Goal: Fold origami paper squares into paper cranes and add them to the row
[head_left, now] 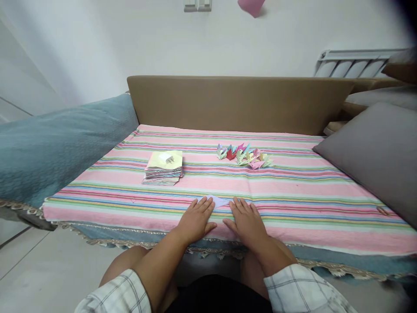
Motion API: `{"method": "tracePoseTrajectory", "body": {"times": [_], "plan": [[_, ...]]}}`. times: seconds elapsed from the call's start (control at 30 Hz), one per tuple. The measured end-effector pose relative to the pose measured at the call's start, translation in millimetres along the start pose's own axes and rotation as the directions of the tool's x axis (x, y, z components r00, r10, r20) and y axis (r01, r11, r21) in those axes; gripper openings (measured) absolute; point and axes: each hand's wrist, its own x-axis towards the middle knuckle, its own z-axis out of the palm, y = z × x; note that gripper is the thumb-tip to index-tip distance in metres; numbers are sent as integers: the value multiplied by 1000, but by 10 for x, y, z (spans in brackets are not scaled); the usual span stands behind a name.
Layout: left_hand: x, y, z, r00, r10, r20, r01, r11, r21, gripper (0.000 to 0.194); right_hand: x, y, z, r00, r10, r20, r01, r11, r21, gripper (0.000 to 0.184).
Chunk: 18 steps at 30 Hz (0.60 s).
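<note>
A small pale lavender piece of folded paper lies flat on the striped cloth. My left hand rests palm down with fingers stretched, its fingertips on the paper's left end. On the other side, my right hand also lies flat, fingers spread, with its fingertips at the paper's right tip. The ends of the paper are partly hidden under the fingers. Farther back sits a group of folded paper cranes in several colours. A stack of square paper sheets stands to the left.
A white plug adapter sits on top of the stack. Behind the cloth rises a brown backrest. A teal-covered armrest bounds the left, and a grey cushion leans in from the right. The seat's front edge has a lace trim.
</note>
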Motion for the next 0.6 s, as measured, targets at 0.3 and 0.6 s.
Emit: {"method": "tracePoseTrajectory", "body": {"times": [0.3, 0.6], "plan": [[-17, -31, 23, 999, 9, -36, -11, 999, -52, 68, 362, -111, 4, 938, -270, -217, 333, 874, 353, 29], [121, -280, -45, 977, -47, -210, -2, 974, -228, 19, 532, -52, 69, 974, -218, -65, 223, 859, 462, 14]]}}
